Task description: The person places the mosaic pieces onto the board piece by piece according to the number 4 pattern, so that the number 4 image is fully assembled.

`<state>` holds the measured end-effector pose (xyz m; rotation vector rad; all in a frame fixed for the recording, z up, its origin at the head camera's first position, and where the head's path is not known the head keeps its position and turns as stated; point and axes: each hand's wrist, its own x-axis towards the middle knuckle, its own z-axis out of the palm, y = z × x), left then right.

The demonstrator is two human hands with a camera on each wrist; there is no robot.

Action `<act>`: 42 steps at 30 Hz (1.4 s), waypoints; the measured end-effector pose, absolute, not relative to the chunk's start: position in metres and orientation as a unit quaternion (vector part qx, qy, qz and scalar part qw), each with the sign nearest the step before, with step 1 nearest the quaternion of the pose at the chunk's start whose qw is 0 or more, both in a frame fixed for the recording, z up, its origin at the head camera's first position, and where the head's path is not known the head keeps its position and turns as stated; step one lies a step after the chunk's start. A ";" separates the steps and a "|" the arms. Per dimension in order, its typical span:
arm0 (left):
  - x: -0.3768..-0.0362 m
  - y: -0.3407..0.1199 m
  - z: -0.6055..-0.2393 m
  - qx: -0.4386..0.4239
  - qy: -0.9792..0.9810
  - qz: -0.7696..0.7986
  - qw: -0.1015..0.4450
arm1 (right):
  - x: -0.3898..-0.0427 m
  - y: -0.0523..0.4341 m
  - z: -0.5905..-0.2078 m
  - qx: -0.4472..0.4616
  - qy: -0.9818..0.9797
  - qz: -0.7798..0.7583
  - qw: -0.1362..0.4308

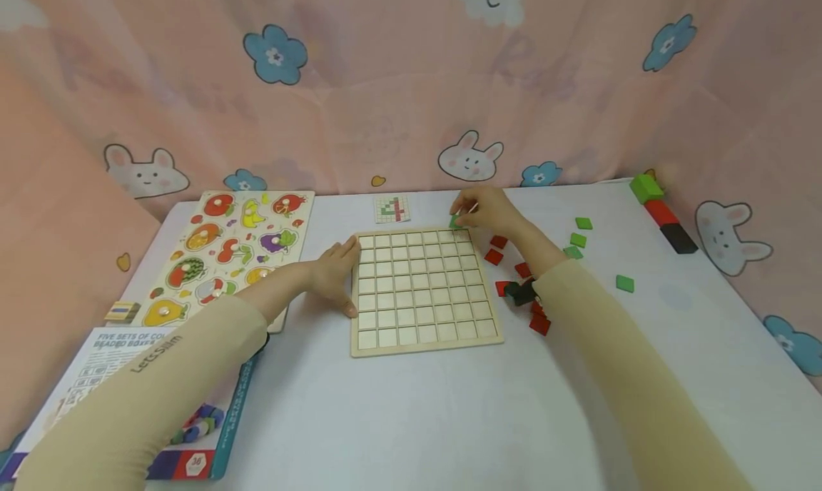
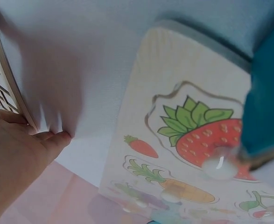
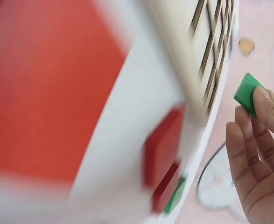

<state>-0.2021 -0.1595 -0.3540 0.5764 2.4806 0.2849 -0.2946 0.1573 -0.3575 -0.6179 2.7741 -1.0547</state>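
Observation:
In the head view a wooden grid board (image 1: 424,350) with square cells lies on the white table. My left hand (image 1: 332,277) rests along its left edge, fingers extended toward the upper corner and thumb spread low on the side. The left wrist view has that hand (image 2: 17,156) with fingertips right at the board's rim. Thumb and fingers of my right hand (image 1: 486,211) pinch a green square tile (image 3: 249,94) above the board's far right corner; the right wrist view gives the tile plainly. Just beyond the board lies a small pattern card (image 1: 392,209) with green and red squares.
Red tiles (image 1: 540,324) lie right of the board, partly under my right forearm; several green tiles (image 1: 584,223) lie farther right. Green, red and black blocks (image 1: 661,213) line the far right edge. A fruit puzzle board (image 1: 186,271) and a printed box (image 1: 221,434) occupy the left.

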 end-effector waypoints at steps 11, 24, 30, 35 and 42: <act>-0.202 -0.158 -0.355 0.222 0.928 0.099 0.282 | -0.289 0.110 -0.360 -0.239 0.920 -0.295 0.103; -0.202 -0.159 -0.354 0.223 0.927 0.099 0.285 | -0.291 0.115 -0.358 -0.245 0.931 -0.243 0.119; -0.202 -0.159 -0.355 0.223 0.927 0.099 0.285 | -0.300 0.151 -0.351 -0.210 0.940 -0.246 0.106; -0.202 -0.159 -0.356 0.215 0.929 0.097 0.286 | -0.308 0.187 -0.349 -0.183 0.951 -0.225 0.111; -0.202 -0.159 -0.355 0.208 0.929 0.093 0.291 | -0.311 0.217 -0.354 -0.177 0.950 -0.210 0.152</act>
